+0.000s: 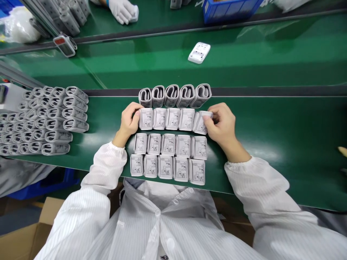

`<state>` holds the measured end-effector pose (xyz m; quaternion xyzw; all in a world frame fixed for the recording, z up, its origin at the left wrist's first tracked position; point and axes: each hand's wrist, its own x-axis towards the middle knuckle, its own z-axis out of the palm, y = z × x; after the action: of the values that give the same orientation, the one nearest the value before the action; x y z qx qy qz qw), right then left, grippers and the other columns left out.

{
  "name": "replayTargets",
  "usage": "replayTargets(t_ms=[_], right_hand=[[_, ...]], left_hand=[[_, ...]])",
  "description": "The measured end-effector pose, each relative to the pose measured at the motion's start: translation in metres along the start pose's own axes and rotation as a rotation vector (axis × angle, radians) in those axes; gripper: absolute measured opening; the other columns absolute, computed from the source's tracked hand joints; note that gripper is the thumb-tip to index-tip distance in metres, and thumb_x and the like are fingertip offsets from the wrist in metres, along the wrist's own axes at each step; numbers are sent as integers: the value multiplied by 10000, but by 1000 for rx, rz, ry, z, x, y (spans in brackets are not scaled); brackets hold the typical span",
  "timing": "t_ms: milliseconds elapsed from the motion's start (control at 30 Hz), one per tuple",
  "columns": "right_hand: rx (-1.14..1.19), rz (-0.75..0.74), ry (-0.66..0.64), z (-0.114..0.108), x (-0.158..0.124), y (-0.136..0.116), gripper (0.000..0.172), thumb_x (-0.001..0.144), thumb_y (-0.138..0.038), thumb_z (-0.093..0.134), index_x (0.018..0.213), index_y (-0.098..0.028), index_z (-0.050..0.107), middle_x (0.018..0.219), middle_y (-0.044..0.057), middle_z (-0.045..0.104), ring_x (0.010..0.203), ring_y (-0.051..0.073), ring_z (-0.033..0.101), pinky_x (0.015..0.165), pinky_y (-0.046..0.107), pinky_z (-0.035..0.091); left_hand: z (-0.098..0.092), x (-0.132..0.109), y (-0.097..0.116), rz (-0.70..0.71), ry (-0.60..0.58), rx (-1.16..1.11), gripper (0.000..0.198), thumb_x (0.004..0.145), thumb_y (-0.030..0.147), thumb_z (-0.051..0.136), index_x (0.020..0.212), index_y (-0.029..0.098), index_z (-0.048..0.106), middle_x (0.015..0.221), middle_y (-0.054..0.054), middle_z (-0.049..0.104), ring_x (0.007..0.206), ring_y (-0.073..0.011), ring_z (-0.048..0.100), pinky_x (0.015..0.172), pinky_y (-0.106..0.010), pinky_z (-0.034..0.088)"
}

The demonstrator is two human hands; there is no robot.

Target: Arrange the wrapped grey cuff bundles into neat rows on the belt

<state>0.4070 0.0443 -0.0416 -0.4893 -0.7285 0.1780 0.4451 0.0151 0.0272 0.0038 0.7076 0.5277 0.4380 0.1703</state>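
My left hand (130, 119) is closed on the left end of a row of rolled grey blood-pressure cuffs, its thumb and fingers at the leftmost cuff (146, 119). At the row's other end, my right hand (221, 122) pinches the rightmost cuff (200, 122), which leans a little. Between them stand several more cuffs (172, 119) with printed drawings facing up. Behind this row, other cuffs (171, 96) show their coiled ends. Nearer my body lie two further rows, one with a cuff (168, 144) at its middle, the other with a cuff (165, 167).
Many rolled cuffs (51, 124) are stacked at the left on the green table (271, 151). A white plastic housing (199, 52) lies on the green belt (121, 65) beyond. Across it are a co-worker's gloved hand (123, 11) and a blue bin (230, 11).
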Motion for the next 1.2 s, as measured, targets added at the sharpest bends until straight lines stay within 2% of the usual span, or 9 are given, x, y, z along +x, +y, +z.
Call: replayTargets(t_ms=[67, 167, 300, 533, 833, 1000, 1200], right_hand=[[9, -5, -7, -1, 0, 1, 434, 1104, -699, 637, 925, -303, 640, 971, 107, 702, 768, 286, 611, 634, 489, 532], [35, -16, -12, -2, 0, 0, 442, 1118, -706, 588, 938, -307, 647, 978, 117, 698, 840, 322, 655, 689, 520, 552], [50, -45, 6, 0, 1, -1, 478, 1131, -728, 531, 927, -307, 629, 955, 114, 703, 842, 327, 669, 672, 516, 539], [114, -92, 44, 1, 2, 0, 377, 1152, -609, 571, 934, -310, 645, 946, 105, 703, 825, 323, 655, 687, 508, 520], [58, -55, 18, -1, 3, -2, 400, 1145, -630, 570, 913, -309, 619, 929, 104, 691, 819, 317, 656, 680, 507, 521], [86, -85, 29, 0, 4, -3, 413, 1159, -634, 558, 911, -309, 615, 928, 102, 688, 816, 315, 656, 680, 502, 515], [66, -64, 19, -1, 4, -4, 401, 1148, -620, 573, 906, -302, 604, 913, 98, 680, 808, 308, 647, 675, 497, 510]], left_hand=[[0, 0, 0, -8, -5, 18, 727, 1115, 886, 319, 1007, 293, 727, 987, -121, 780, 949, -320, 746, 930, -567, 637], [1, 0, -2, 25, 14, -10, 661, 1148, 821, 361, 998, 286, 718, 971, -109, 776, 923, -302, 741, 895, -532, 624], [4, 1, -7, 97, 65, -63, 570, 1183, 721, 427, 968, 268, 698, 915, -78, 757, 853, -262, 716, 814, -462, 584], [7, 1, -12, 160, 96, -107, 455, 1213, 580, 488, 958, 257, 683, 888, -51, 736, 808, -222, 682, 758, -411, 524], [7, 1, -13, 149, 92, -85, 463, 1218, 584, 477, 955, 257, 673, 879, -49, 729, 798, -221, 674, 745, -409, 519], [7, 1, -12, 136, 90, -73, 477, 1217, 606, 471, 958, 259, 670, 881, -52, 728, 807, -227, 677, 755, -418, 528], [7, 2, -12, 151, 92, -91, 443, 1221, 567, 489, 960, 259, 670, 877, -44, 726, 794, -216, 674, 747, -407, 518]])
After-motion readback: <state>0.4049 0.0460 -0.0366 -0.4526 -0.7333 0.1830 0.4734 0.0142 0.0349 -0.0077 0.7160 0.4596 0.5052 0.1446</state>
